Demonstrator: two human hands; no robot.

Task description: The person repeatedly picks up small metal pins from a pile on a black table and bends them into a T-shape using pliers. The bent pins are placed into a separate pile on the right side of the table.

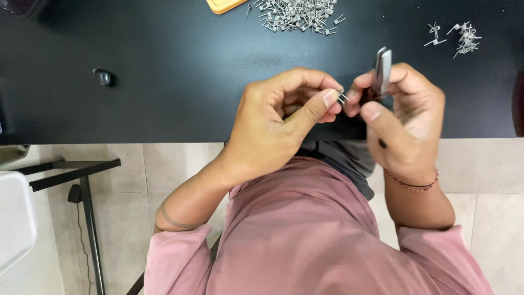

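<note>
A: Noted first the small metal coil [342,97], a tiny wire piece with two short legs. It sat between the two hands, held over the near edge of the black table [164,82].

B: Who had it?

A: The left hand [284,120] was curled nearly closed, thumb and forefinger pinched on the coil. The right hand [401,117], just right of the coil, was closed around a pair of small grey pliers [382,71], handles pointing up and away from the person. The pliers' tip lay at the coil; contact could not be told, as the fingers hid it.

B: And around that?

A: Beyond the coil, at the table's far edge, lay a large heap of similar coils [297,13]. Left of that heap was a corner of an orange tray [224,5]. Far right of the coil, a smaller pile of coils [464,37] was scattered. Well left of the coil, one small dark object [103,77] lay alone on the table; its kind was unclear.

B: Below the table?

A: A pink shirt [305,235], a thin band [412,184] on the right wrist, a tiled floor [164,169], a black metal frame [82,180] to the left.
</note>
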